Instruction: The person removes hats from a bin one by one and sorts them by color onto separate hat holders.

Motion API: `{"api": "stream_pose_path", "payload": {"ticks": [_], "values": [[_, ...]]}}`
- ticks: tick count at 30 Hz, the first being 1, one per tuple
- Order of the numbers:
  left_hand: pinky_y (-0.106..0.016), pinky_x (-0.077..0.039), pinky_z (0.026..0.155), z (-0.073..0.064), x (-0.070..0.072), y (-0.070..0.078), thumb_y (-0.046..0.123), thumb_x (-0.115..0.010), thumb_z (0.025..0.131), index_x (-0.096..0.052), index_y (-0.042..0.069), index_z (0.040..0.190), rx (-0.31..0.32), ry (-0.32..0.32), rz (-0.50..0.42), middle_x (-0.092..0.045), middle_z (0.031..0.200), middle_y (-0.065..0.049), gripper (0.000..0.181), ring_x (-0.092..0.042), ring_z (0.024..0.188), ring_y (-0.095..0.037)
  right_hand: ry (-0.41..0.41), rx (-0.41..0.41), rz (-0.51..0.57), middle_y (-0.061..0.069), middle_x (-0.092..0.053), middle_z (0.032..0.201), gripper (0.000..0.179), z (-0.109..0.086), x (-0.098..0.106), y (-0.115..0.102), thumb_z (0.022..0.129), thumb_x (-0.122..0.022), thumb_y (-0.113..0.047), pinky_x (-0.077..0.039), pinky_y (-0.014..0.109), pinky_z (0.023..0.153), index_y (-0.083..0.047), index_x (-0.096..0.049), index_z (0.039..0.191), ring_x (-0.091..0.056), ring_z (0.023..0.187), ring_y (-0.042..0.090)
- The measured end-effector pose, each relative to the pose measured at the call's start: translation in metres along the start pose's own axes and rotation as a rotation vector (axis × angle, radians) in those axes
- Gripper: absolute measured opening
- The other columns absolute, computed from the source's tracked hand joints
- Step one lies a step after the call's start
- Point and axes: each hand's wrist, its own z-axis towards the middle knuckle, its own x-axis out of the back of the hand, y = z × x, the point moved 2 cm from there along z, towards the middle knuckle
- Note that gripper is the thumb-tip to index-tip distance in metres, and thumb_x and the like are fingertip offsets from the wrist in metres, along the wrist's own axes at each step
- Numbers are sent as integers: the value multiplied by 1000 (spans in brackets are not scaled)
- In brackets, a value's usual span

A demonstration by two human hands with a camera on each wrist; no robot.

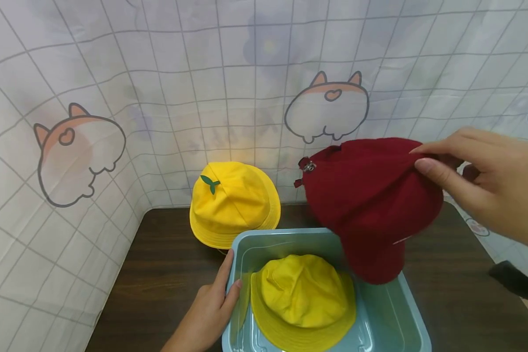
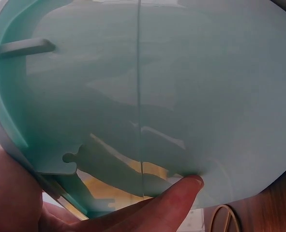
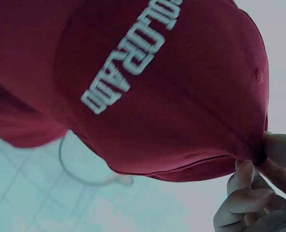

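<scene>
My right hand (image 1: 497,186) pinches a dark red baseball cap (image 1: 369,195) by its crown between thumb and fingers. The cap hangs brim down over the far right part of a light blue plastic bin (image 1: 418,318), its strap buckle toward the left. White block lettering (image 3: 133,53) crosses the cap's front in the right wrist view. With thumb and fingers at the rim, my left hand (image 1: 207,308) grips the bin's left wall. Inside the bin lies a yellow bucket hat (image 1: 303,298), crown up.
Behind the bin's far left corner sits another yellow bucket hat (image 1: 237,205) with a green sprout on it. Everything stands on a dark wood table (image 1: 154,278). A white gridded curtain (image 1: 176,98) printed with cartoon animals borders the table. A black strap (image 1: 517,281) shows at the right.
</scene>
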Motion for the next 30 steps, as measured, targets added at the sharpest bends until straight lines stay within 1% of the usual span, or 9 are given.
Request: {"api": "stream_pose_path", "payload": {"ticks": [4,7,10,11,14,17,23,27,30], "values": [[-40,-59,80,1,-1,0,36,-48,109,-19,23,165,-15,13,3,-75,108,-17,64,-71,81,-10,-3,-96,16,14,-68,96,24,8,3,20,93,-72,-3,-34,-5,69,0,-73,117,-40,84,-18],[-39,-59,80,1,-1,0,37,-47,109,-19,22,165,-17,13,4,-75,108,-16,64,-70,81,-9,-16,-122,-1,21,-66,99,24,13,3,33,96,-69,-3,-31,-6,68,3,-71,118,-37,84,-18],[-40,-59,79,1,-1,0,38,-47,109,-18,22,165,-11,4,-1,-75,108,-16,65,-70,81,-10,-12,-106,-22,23,-66,100,24,21,2,44,96,-69,-4,-29,-5,70,4,-71,119,-36,84,-17],[-41,-59,80,1,-1,-1,38,-47,109,-18,23,165,-8,-1,-2,-75,110,-17,65,-70,81,-11,-12,-94,-29,23,-66,100,25,23,1,46,96,-69,-4,-28,-6,70,4,-71,119,-42,85,-12],[-44,-58,82,1,-1,-2,40,-46,109,-16,24,165,3,-10,-10,-74,114,-18,65,-70,84,-13,-34,-68,-63,24,-67,101,26,32,-3,54,96,-69,-5,-26,-6,69,4,-70,120,-55,85,9],[-47,-58,84,1,0,-3,41,-46,109,-15,25,166,12,-16,-15,-73,116,-17,66,-70,85,-14,-59,-43,-110,24,-67,101,25,40,-10,61,96,-69,-7,-27,-3,69,4,-71,119,-56,82,33],[-47,-57,83,1,0,-3,38,-48,109,-15,27,166,21,-13,-14,-73,115,-17,66,-70,85,-15,-39,13,-118,21,-70,99,24,53,-29,71,95,-71,-10,-30,4,75,1,-73,116,-58,81,31],[-47,-57,82,0,-1,-3,37,-49,109,-15,29,165,19,3,-3,-74,113,-18,66,-70,84,-15,-24,58,-70,19,-70,97,23,62,-44,73,93,-73,-8,-23,-3,77,0,-74,115,-61,81,30],[-47,-57,82,1,-1,-3,38,-49,109,-16,29,165,18,6,1,-73,114,-19,66,-70,85,-16,-39,71,-58,17,-69,96,22,68,-55,72,93,-73,-9,-35,2,78,-1,-74,114,-63,82,30]]}}
